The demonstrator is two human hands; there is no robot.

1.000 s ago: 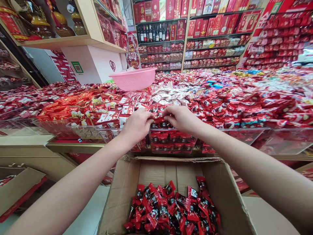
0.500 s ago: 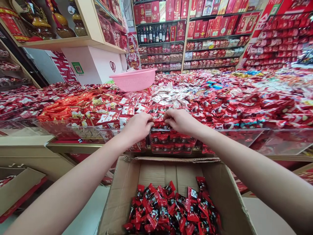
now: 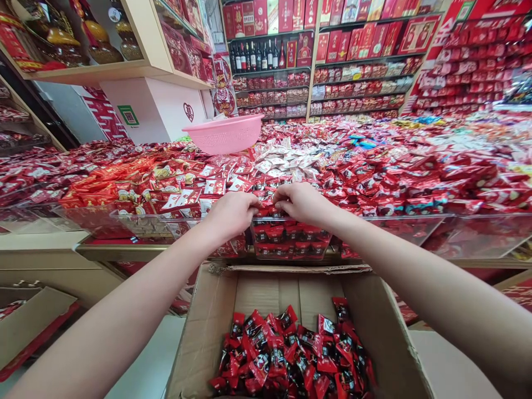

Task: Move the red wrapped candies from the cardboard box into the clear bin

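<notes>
Both hands are at the front of a clear plastic bin [image 3: 291, 252] stacked with small red-and-black wrapped candies [image 3: 276, 235]. My left hand [image 3: 236, 215] is at the bin's left front corner, thumb and fingers closed on a candy at the top of the pile. Just to its right, my right hand [image 3: 301, 203] is pinched over the same top row, its fingertips on another candy. The fingers partly hide both candies. Below the bin stands an open cardboard box [image 3: 211, 310], with a loose heap of matching candies [image 3: 286, 354] in its bottom.
Clear bins of other wrapped sweets line the counter on both sides, including orange packets [image 3: 97, 188] and white packets [image 3: 286, 158]. A pink plastic basket [image 3: 224, 134] rests on the sweets behind. Another cardboard box [image 3: 39, 316] stands low at the left. Shelves with bottles [image 3: 257, 57] are behind.
The view has shifted slightly. My left hand has edged a little to the right relative to the bin. My right hand stays at the top row, and the candies in the box lie as before.
</notes>
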